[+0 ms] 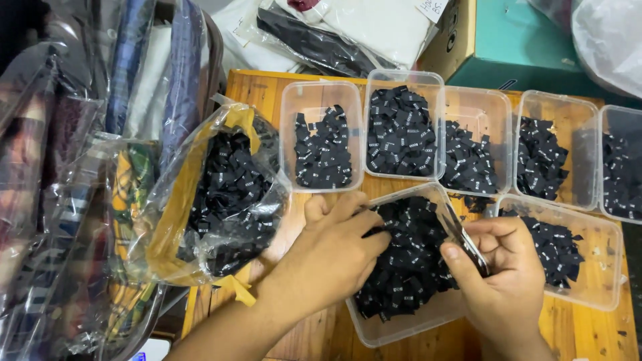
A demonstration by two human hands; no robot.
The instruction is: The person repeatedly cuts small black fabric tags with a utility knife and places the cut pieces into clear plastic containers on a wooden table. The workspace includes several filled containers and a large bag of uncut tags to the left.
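**A:** Seven clear tubs on the counter [254, 90], all holding small black labels. Five sit in a back row, two are closer to the person. Anyone make out what the hands are up to?

**B:** Both are at the near tub [394, 327], the one tilted at an angle in the middle. Left hand [334, 244] is lying over its left edge, fingers curled down into the labels [408, 261], so it looks like it's grasping or raking a bunch, but I can't tell how many it really has. Right hand [501, 267] is on the tub's right rim, thumb and fingers pinching what looks like a label or two right at the edge.

**A:** So neither hand is slack?

**B:** Nope, both curled and busy. The pile fills most of that tub, heaped toward the far side.

**A:** And the bag on the left?

**B:** Clear plastic bag [221, 194] with a yellow edge, stuffed with more of the same black labels, lying on the counter's left corner just beside the left hand. Past it there's a stack of folded fabric in plastic sleeves [60, 167].

**A:** Other near tub?

**B:** Right tub [588, 294], touching or nearly touching the tilted one, only about half covered. Behind the row sits a teal box [521, 40] and more bagged cloth.
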